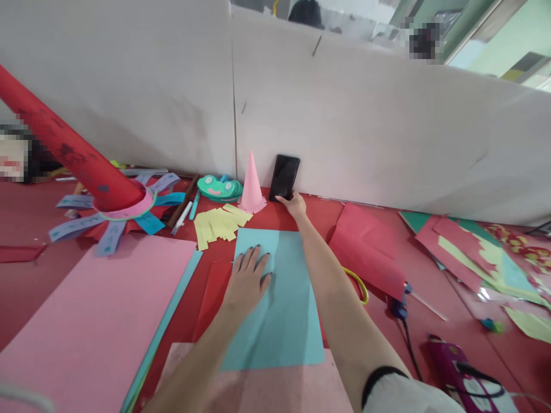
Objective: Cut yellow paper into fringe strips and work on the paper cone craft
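Observation:
My left hand (248, 280) lies with its fingers spread on a light blue sheet of paper (284, 321). Reaching forward, my right hand (296, 205) grips the lower edge of a black smartphone (284, 175), which leans against the white partition. A pink paper cone (252, 186) with a fringed base stands just left of the phone. Between the cone and the blue sheet lie cut pale yellow paper strips (217, 225). Beside the cone sits a stack of green frog-face cutouts (219, 188).
On the left are a stack of pink paper (103, 310) and a red tube (77, 143) with paper tabs. To the right lie a red sheet (365, 246), yellow-handled scissors (359, 285), a corded glue gun (399, 307) and a purple case (465, 373). The white partition (365, 115) rises behind.

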`<state>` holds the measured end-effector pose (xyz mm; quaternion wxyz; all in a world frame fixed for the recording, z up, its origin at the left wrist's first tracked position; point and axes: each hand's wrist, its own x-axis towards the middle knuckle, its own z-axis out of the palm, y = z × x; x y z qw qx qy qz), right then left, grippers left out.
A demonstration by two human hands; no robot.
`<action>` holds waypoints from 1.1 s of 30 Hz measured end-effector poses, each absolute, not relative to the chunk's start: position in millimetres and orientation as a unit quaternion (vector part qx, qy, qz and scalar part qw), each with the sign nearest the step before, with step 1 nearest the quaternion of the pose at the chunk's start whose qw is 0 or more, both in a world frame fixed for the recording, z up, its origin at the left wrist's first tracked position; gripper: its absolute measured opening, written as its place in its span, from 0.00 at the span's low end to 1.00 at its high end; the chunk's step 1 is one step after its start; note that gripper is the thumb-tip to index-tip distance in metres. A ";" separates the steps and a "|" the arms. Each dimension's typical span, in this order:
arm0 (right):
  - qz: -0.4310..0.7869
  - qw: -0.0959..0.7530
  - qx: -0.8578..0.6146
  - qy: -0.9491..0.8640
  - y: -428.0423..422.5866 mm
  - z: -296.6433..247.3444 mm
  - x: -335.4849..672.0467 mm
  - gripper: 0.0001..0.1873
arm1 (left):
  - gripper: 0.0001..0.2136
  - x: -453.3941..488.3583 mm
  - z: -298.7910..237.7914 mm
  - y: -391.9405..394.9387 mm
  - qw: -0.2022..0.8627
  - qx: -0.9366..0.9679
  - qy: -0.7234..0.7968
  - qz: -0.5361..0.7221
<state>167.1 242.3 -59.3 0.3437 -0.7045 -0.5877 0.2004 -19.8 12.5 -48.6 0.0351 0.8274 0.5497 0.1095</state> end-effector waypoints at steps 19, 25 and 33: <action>0.258 0.502 -0.645 -0.515 164.8 -50.9 152.1 0.36 | 0.21 -21.0 -44.6 17.1 0.064 0.829 0.540 0.129; 0.177 0.451 -0.611 -0.626 91.2 -42.1 144.9 0.27 | 0.22 -19.1 -44.4 19.4 0.053 0.828 0.545 0.123; 0.226 0.388 -0.642 -0.622 32.5 -55.2 166.1 0.21 | 0.21 -20.8 -44.7 21.8 0.090 0.815 0.543 0.178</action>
